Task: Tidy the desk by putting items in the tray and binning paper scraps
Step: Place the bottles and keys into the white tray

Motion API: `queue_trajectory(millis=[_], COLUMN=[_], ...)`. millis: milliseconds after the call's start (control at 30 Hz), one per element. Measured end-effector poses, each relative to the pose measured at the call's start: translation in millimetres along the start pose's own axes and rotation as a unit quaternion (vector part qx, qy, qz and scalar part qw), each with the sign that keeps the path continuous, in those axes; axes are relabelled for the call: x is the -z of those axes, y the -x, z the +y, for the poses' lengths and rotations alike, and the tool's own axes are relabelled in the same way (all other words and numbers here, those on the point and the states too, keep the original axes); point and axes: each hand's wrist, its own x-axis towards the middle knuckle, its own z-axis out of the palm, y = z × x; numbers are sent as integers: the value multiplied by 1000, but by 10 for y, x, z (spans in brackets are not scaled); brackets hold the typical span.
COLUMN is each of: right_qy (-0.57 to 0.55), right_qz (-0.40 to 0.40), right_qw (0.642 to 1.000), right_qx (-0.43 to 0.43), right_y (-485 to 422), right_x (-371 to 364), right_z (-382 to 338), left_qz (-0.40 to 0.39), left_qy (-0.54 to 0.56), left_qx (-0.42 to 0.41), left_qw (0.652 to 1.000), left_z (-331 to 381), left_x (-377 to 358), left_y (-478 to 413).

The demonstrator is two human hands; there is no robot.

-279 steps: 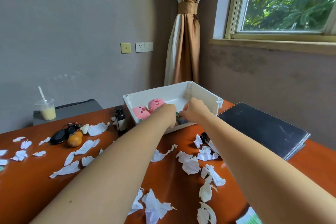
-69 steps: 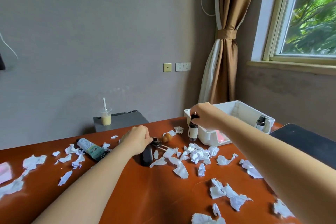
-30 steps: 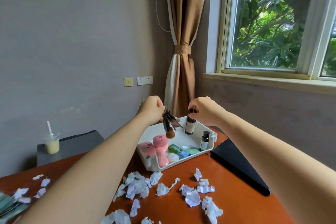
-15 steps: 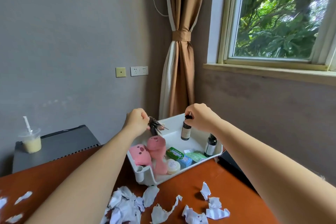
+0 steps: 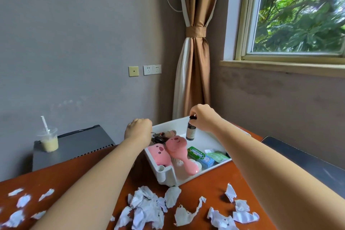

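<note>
A white tray (image 5: 165,174) stands on the red-brown desk (image 5: 205,183) near the far corner. It holds two pink plush-faced items (image 5: 175,145), a green box (image 5: 196,153) and a small blue box. My right hand (image 5: 203,119) pinches the black cap of a small dark bottle (image 5: 190,133), upright and low inside the tray's back part. My left hand (image 5: 139,131) is curled at the tray's left rim, over a key bunch (image 5: 161,136) that rests in the tray. Its fingertips are hidden. Torn white paper scraps (image 5: 147,207) litter the near desk.
More paper scraps (image 5: 240,211) lie to the front right, others (image 5: 22,201) to the front left. A black notebook (image 5: 306,160) lies right of the tray. A plastic drink cup (image 5: 48,140) with a straw stands on a grey box (image 5: 78,142) behind the desk.
Both hands have come down into the tray. The key bunch, hanging in the air before, now rests in the tray's back left. The bottle has dropped lower, close to the tray floor.
</note>
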Motion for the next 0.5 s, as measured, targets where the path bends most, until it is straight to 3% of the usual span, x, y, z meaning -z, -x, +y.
queue_trajectory(millis=[267, 500], right_qy=[17, 33], right_qz=[-21, -56], right_qw=[999, 997], right_qx=[26, 37], right_y=[-40, -12], right_x=[-146, -244], right_z=[-120, -169], left_qz=[-52, -66], left_qy=[-32, 44], left_qx=[-12, -21], left_qw=[998, 997], left_z=[20, -29], left_x=[24, 9], left_y=[31, 110])
